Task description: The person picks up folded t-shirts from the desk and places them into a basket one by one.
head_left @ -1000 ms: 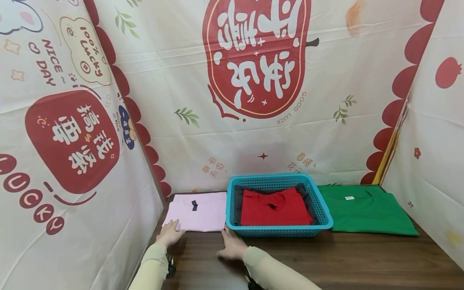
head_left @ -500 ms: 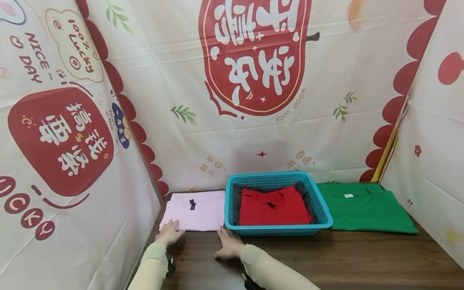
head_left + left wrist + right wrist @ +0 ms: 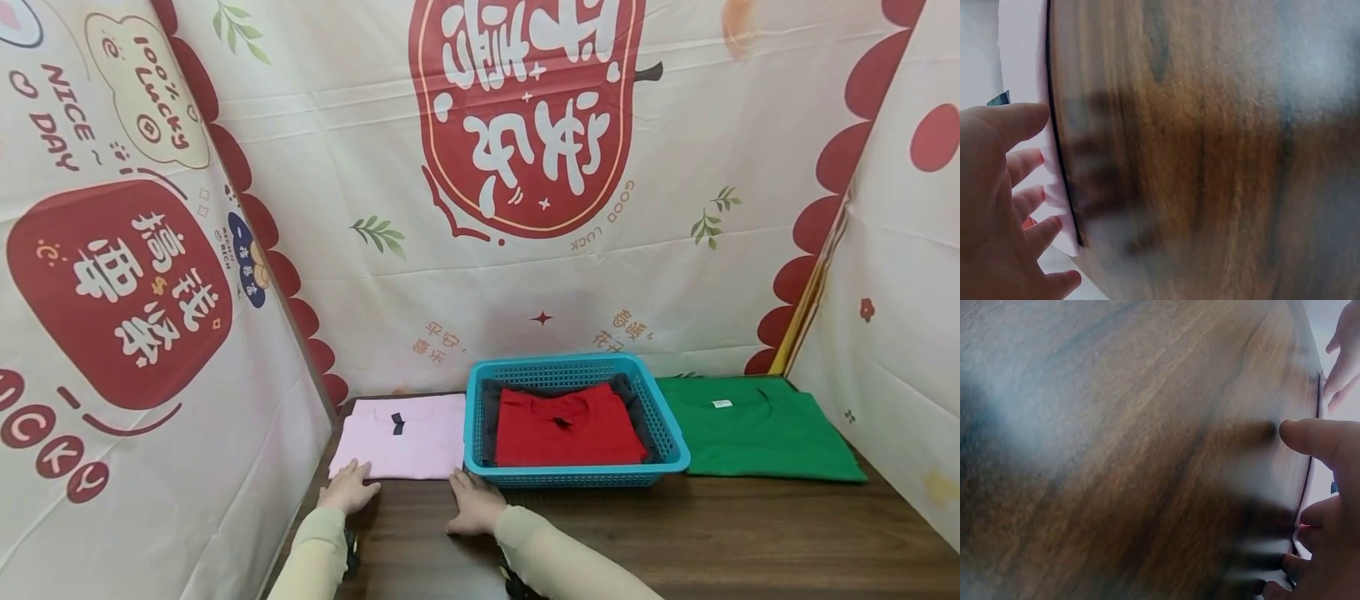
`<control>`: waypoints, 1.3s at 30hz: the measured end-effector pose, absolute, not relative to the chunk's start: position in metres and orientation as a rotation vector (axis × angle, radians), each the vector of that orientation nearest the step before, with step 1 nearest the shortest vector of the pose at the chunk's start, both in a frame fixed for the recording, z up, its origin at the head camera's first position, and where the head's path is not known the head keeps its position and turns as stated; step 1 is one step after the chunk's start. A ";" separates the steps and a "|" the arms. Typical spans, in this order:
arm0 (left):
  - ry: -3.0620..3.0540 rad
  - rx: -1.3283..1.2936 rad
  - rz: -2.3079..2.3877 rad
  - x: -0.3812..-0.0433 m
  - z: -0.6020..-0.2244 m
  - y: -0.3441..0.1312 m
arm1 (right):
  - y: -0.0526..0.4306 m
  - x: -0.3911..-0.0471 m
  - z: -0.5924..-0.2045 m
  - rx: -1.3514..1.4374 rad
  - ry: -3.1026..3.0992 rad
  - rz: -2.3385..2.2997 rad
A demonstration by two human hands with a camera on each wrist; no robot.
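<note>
While both hands rest at the near edge of the folded pink shirt [image 3: 405,437], folding looks finished.

Left hand [image 3: 347,489] and right hand [image 3: 472,504] lie flat, fingers straight, gripping nothing, at the tabletop's [image 3: 712,533] left end. Beyond, the blue basket [image 3: 667,433] holds a red shirt [image 3: 566,427]; a green shirt [image 3: 757,429] lies unfolded toward the far right corner. Since earlier, the hands barely shifted.

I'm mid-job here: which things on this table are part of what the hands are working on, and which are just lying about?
In hand:
- folded pink shirt, at the table's left end
- left hand, fingers on its near left corner
- right hand, at its near right corner

Lying about:
- blue basket
- red shirt, folded in the basket over something dark
- green shirt, right of the basket
</note>
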State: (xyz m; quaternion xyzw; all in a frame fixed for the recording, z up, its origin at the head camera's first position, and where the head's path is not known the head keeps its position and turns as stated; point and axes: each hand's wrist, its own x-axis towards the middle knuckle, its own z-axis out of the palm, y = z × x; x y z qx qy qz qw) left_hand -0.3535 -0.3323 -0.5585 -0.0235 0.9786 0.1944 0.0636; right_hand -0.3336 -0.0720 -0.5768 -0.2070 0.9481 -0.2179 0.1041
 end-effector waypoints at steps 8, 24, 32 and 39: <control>2.968 -0.060 0.497 -0.350 -0.556 -0.329 | -0.069 -0.336 -0.578 -0.640 2.754 -0.640; 3.005 -0.122 0.479 -0.325 -0.563 -0.329 | -0.062 -0.322 -0.581 -0.776 2.812 -0.547; 3.036 -0.129 0.545 -0.307 -0.569 -0.331 | -0.058 -0.307 -0.583 -0.830 2.821 -0.493; 3.076 -0.085 0.615 -0.288 -0.572 -0.336 | -0.056 -0.292 -0.578 -0.854 2.756 -0.477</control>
